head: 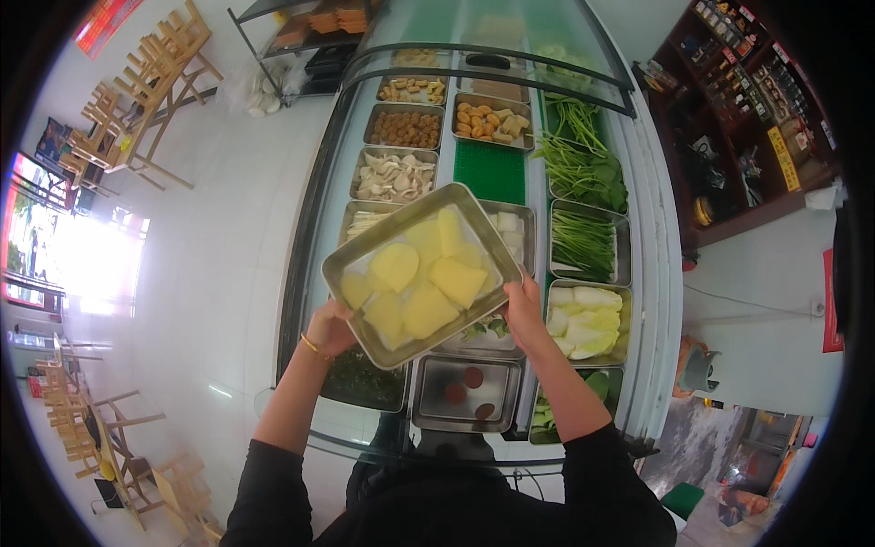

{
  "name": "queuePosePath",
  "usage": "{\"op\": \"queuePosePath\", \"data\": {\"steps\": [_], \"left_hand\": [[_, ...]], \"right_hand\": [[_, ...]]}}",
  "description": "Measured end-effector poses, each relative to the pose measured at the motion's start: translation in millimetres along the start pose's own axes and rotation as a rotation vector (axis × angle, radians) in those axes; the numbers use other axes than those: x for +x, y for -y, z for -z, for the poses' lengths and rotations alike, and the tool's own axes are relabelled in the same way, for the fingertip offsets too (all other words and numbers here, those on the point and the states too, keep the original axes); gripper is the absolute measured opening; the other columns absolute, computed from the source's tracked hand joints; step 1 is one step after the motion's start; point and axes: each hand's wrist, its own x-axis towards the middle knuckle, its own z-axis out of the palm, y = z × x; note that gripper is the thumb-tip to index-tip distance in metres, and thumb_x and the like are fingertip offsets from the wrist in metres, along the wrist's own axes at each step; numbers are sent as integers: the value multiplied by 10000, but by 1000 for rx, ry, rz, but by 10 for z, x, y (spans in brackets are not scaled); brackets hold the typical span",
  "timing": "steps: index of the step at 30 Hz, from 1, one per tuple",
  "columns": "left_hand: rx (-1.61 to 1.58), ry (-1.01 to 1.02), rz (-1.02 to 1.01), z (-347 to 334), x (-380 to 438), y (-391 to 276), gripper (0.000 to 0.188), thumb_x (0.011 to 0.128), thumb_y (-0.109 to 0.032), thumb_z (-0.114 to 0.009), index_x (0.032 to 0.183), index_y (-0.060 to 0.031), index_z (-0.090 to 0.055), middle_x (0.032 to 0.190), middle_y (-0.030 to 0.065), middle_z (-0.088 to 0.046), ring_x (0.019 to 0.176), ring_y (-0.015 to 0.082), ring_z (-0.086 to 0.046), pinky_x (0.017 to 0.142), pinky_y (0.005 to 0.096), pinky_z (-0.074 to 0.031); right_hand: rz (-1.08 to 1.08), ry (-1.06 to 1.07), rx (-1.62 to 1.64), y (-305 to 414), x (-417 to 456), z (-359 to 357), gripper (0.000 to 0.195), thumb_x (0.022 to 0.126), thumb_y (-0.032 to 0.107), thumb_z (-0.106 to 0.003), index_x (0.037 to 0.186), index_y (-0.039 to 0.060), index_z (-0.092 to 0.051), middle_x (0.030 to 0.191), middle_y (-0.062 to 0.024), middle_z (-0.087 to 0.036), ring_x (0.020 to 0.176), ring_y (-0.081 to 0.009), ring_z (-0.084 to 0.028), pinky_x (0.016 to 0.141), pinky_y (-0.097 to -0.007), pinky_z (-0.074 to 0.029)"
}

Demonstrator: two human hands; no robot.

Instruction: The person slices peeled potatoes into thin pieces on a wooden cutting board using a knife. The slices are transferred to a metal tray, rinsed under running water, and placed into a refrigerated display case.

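Note:
A rectangular metal tray (389, 362) of pale yellow slices, which look like potato (427, 314), is held tilted above a glass-sided display case. My left hand (331, 331) grips its lower left side, with a gold-coloured bangle on the wrist. My right hand (525, 311) grips its right corner. Beneath the held tray, other trays are partly hidden, one with white pieces (507, 222) and one with leafy bits (487, 329). Nearer my body lies a metal tray (424, 415) with a few reddish round slices (472, 377). A bare green mat (489, 171) shows beyond the held tray.
Trays of mushrooms (394, 174), brown balls (407, 128), green stalks (582, 241) and cabbage (591, 321) fill the case. A black-edged glass panel (489, 75) crosses its far part. Wooden stools (147, 75) on tables stand left; a dark shelf unit (724, 123) stands right.

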Motion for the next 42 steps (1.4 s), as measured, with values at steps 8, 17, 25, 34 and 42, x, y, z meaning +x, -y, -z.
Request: {"op": "queuePosePath", "data": {"steps": [8, 17, 25, 34, 42], "left_hand": [[128, 9, 22, 14, 1217, -345, 529, 696, -125, -572, 1214, -34, -514, 1172, 83, -595, 1076, 245, -576, 955, 410, -461], [216, -27, 139, 341, 2717, -553, 469, 689, -160, -519, 1144, -55, -570, 1135, 85, -615, 1018, 271, -589, 932, 448, -451], [254, -89, 311, 456, 3900, -503, 430, 747, -249, -498, 1114, -37, -571, 1075, 116, -626, 961, 293, -602, 920, 443, -463], [384, -323, 238, 540, 4557, -219, 352, 821, -318, -455, 1014, -61, -597, 928, 116, -653, 809, 261, -631, 776, 403, -525], [365, -292, 196, 1201, 4890, -149, 374, 802, -358, -499, 1038, -81, -582, 1018, 116, -633, 877, 257, -608, 769, 379, -496]], "right_hand": [[2, -151, 85, -38, 682, 190, 399, 895, 106, -349, 1265, 8, -460, 1002, -141, -607, 794, -225, -656, 625, -351, -595], [213, -247, -181, -93, 1718, 600, 303, 941, 58, -303, 1200, -27, -435, 1050, -175, -587, 780, -254, -680, 641, -324, -603], [241, -394, -256, -215, 2402, 923, 293, 866, -64, -336, 1114, -90, -490, 1003, -197, -602, 735, -275, -685, 598, -313, -605], [218, -559, -219, -463, 2806, 1006, 348, 840, -100, -348, 1151, -114, -504, 1016, -224, -609, 688, -289, -683, 563, -307, -599], [167, -564, -145, -600, 2998, 920, 516, 798, -129, -418, 1314, -111, -403, 858, -171, -610, 563, -268, -672, 527, -321, -568]]}}
